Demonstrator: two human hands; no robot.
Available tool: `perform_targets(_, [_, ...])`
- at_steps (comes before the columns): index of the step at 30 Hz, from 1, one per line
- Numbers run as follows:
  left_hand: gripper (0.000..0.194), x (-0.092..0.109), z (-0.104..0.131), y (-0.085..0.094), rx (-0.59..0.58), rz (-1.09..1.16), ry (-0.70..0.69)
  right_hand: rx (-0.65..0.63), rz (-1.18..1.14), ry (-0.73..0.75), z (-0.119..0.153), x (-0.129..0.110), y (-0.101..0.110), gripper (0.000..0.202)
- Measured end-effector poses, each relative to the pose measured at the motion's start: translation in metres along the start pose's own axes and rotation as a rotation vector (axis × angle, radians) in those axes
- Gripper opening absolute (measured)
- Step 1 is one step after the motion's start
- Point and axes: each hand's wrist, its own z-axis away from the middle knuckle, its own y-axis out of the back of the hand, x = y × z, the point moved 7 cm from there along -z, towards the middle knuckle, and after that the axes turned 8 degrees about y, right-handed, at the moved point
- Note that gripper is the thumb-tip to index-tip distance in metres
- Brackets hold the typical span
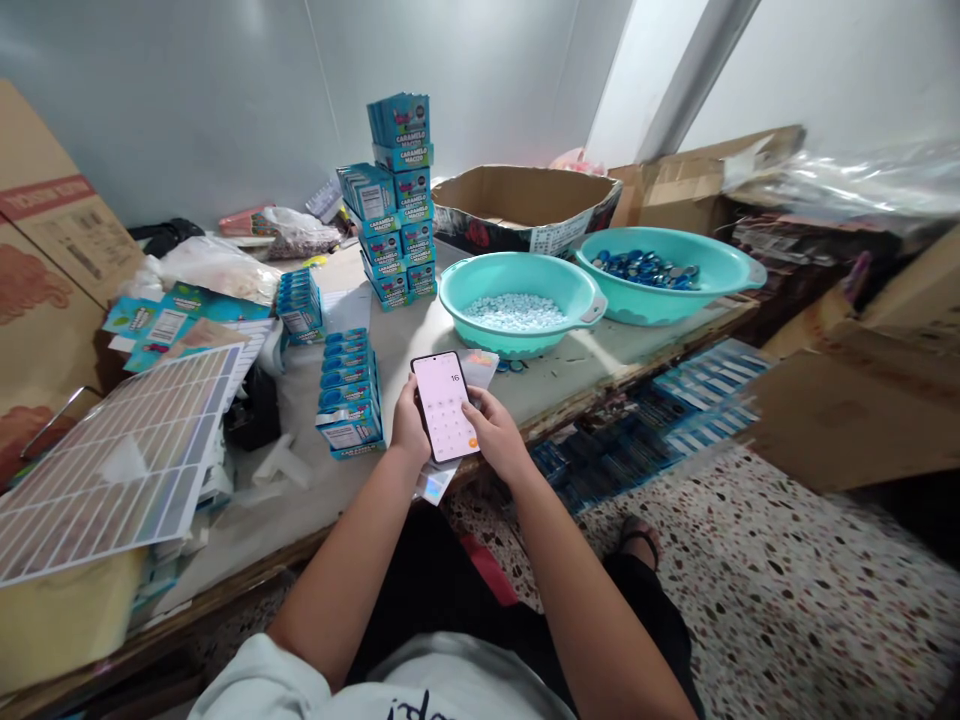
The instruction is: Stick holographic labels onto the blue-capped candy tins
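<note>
A smartphone [442,410] with a calculator on its lit screen, reading 16, is held upright between my two hands above the table's front edge. My left hand [409,425] wraps its left side. On the other side my right hand [495,430] grips the edge, its thumb over the keypad. Beneath the phone lies a shiny sheet [439,484], partly covered. Just left of my hands stands a display box [351,400] filled with small blue packets. Beyond the phone is a turquoise basin [480,335] of small pale pieces.
Stacked blue candy boxes [405,210] rise at the back, beside an open cardboard box [525,205]. A second turquoise basin [660,300] holds dark blue pieces. Label sheets [142,450] lie at left. Blue packaging [622,430] sits below the table's right edge, near cartons [847,400].
</note>
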Motion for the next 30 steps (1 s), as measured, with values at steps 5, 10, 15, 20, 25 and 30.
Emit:
perform_targets(5, [0.041, -0.0006, -0.0015, 0.0000, -0.006, -0.016, 0.000, -0.017, -0.016, -0.014, 0.0017, -0.0025, -0.0009, 0.046])
perform_targets(10, [0.044, -0.0010, -0.0012, -0.0006, -0.013, -0.032, -0.001, -0.020, -0.018, -0.010, 0.0012, -0.0029, -0.0012, 0.046])
perform_targets(15, [0.044, -0.0021, -0.0012, -0.0010, -0.033, -0.026, 0.012, -0.011, -0.010, 0.009, 0.0014, -0.0020, -0.0008, 0.046])
perform_targets(20, [0.043, -0.0021, -0.0020, -0.0016, -0.041, -0.023, 0.011, -0.012, 0.000, 0.014, 0.0019, -0.0011, -0.0015, 0.046])
perform_targets(25, [0.043, -0.0037, -0.0028, 0.0008, -0.004, 0.016, 0.037, -0.010, 0.005, 0.020, 0.0017, 0.0003, -0.0009, 0.044])
perform_targets(30, [0.041, -0.0027, -0.0023, 0.0005, -0.009, -0.008, 0.026, -0.006, 0.017, 0.033, 0.0012, 0.0019, -0.0006, 0.044])
